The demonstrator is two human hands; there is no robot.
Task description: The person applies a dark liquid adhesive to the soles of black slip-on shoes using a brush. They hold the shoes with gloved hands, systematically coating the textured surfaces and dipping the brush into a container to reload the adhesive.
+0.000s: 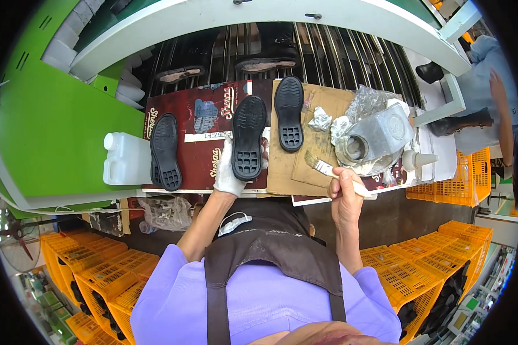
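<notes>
My left hand (227, 175), in a white glove, is closed around the heel end of a black shoe sole (249, 135), whose patterned tread faces up. Bare, my right hand (346, 192) grips a flat brush (323, 167) by its pale handle, the bristles pointing left over the cardboard. Another black sole (289, 112) lies on the cardboard to the right of the held one. A third sole (166, 152) rests at the left, beside a white plastic jug (126, 161). Close beyond the brush, a translucent plastic container (385, 135) lies tilted, its round mouth facing left, on crumpled plastic wrap.
Brown cardboard (316, 103) and dark red printed box board (207, 138) cover the worktop. Black boots (265, 49) stand on rollers behind, below a white frame (259, 14). A nozzle-tipped cap (420, 160) lies right. Orange crates (408, 264) flank me. Another person (489, 86) is at the right.
</notes>
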